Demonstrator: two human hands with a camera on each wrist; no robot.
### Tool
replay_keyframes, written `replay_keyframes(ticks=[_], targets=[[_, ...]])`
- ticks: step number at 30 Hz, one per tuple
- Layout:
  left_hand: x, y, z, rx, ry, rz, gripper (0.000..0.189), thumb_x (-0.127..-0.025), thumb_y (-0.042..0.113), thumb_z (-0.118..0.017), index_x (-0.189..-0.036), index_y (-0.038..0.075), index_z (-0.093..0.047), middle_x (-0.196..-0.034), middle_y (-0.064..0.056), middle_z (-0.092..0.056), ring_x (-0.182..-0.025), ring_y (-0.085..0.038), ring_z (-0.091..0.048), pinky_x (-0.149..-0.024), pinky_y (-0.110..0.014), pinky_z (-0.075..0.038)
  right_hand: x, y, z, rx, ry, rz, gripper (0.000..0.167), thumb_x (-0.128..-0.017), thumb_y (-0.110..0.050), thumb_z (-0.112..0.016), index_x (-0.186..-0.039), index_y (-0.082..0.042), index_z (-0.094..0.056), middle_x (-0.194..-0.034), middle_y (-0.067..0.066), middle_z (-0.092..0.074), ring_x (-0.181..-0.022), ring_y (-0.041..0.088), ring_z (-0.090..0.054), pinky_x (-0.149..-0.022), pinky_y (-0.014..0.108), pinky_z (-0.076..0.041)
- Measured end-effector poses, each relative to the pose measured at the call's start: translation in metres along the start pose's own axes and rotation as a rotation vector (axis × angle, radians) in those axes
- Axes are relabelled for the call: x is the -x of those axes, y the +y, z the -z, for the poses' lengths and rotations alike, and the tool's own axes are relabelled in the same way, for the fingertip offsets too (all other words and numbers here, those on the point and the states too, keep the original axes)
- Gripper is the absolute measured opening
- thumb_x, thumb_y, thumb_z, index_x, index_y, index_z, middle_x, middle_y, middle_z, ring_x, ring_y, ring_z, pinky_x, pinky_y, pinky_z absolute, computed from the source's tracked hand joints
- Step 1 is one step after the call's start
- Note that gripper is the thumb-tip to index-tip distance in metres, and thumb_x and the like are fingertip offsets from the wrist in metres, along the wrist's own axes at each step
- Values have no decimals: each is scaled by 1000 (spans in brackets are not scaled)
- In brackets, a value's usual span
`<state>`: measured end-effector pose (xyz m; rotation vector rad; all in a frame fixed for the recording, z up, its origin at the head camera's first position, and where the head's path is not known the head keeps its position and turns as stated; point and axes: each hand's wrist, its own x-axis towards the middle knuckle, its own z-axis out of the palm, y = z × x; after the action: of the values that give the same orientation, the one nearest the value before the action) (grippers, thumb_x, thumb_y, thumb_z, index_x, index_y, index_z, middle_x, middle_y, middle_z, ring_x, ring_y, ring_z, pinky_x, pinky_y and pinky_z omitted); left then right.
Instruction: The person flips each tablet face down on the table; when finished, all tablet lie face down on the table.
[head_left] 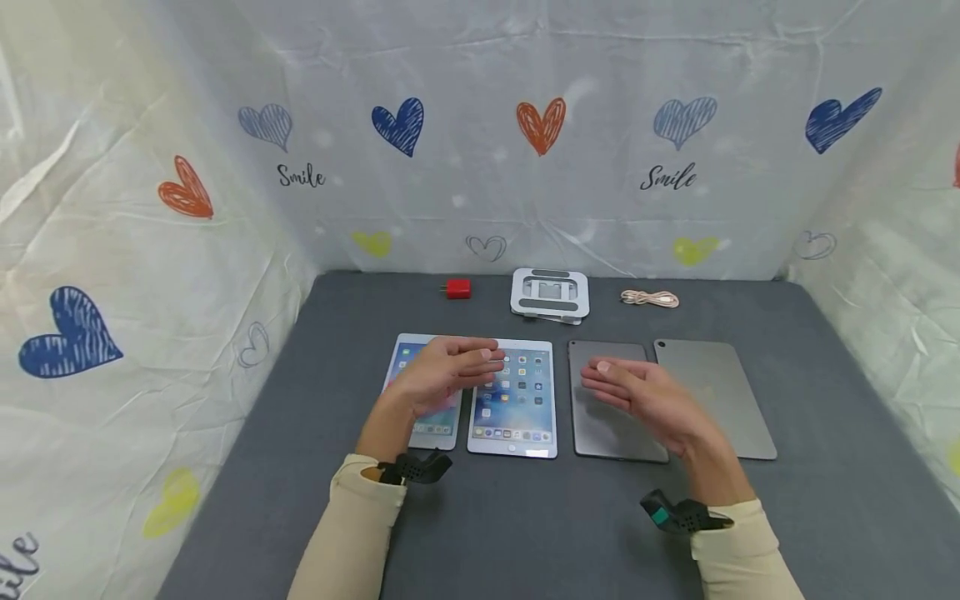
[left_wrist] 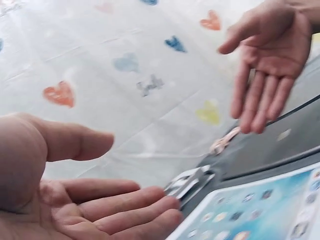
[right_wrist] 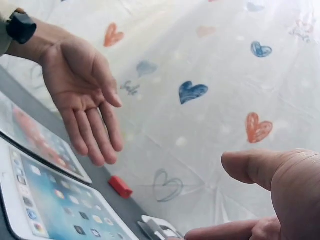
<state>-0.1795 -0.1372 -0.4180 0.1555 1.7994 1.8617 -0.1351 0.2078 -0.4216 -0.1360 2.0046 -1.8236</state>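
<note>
Empty, fingers extended, the left hand (head_left: pixel 442 373) and right hand (head_left: pixel 654 402) just below frame centre could, if lowered carelessly, jostle the tablets (head_left: pixel 517 408).

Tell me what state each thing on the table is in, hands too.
Left hand: open, empty
Right hand: open, empty
Far-left tablet: face up, screen lit
Second tablet: face up, screen lit
Third tablet: face down, screen hidden
Far-right tablet: face down, screen hidden
Charger: unplugged, prongs showing
Stand: apparently folded flat
Cable: bundled, unplugged
</note>
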Motion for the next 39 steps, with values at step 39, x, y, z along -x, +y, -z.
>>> replay_keyframes(ticks=[39], targets=[[-2, -13, 21, -403, 118, 171, 43, -110, 24, -69, -143, -2, -69, -138, -17, -75, -123, -31, -77, -107, -43, -63, -27, 24, -30, -111, -59, -118, 75, -115, -34, -58, -166, 13, -28, -168, 31, -45, -157, 42, -47, -130, 45, -42]])
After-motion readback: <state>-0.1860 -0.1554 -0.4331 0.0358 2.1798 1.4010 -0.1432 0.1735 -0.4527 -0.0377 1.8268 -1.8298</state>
